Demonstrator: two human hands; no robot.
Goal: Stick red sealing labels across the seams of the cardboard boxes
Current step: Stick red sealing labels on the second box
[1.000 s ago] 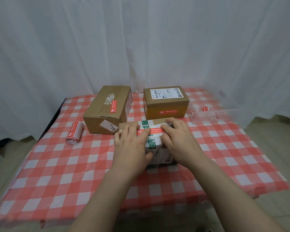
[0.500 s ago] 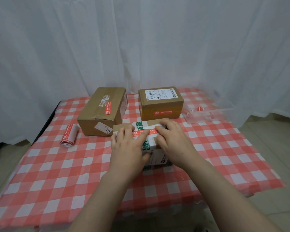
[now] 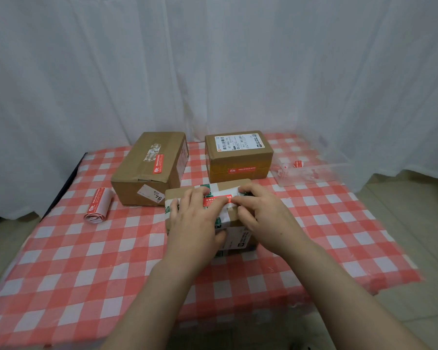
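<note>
On near box: left hand, right hand press red label.

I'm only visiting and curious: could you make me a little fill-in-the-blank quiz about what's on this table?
The left hand and the right hand press a ____ label onto the nearest box.
The checked tablecloth holds ____ cardboard boxes in all.
The roll of labels lies on the person's ____ side of the boxes.
Missing words: red; three; left.
</note>
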